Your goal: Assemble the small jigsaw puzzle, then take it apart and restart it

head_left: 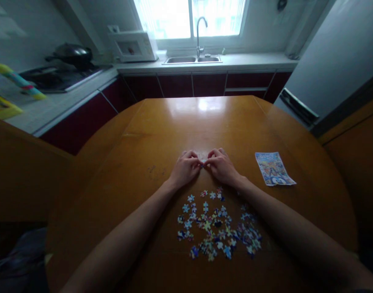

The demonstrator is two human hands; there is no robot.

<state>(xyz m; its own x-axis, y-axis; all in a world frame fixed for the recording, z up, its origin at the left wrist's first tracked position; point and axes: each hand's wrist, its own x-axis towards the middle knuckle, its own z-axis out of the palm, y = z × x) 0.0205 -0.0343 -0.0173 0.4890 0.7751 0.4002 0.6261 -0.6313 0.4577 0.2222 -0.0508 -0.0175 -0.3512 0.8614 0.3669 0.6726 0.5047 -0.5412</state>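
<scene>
My left hand (184,167) and my right hand (222,166) rest side by side on the round wooden table (162,134), fingers curled inward. Their fingertips meet around a small puzzle piece (202,165), pinched between both hands. Nearer to me, between my forearms, lies a scatter of several loose colourful puzzle pieces (218,226). A printed picture sheet (273,168) with a cartoon image lies flat to the right of my right hand.
A kitchen counter runs behind the table, with a sink and tap (198,49) under a bright window, a white microwave (133,46) and a black wok (73,53) on a stove at left. A grey fridge (335,57) stands at right.
</scene>
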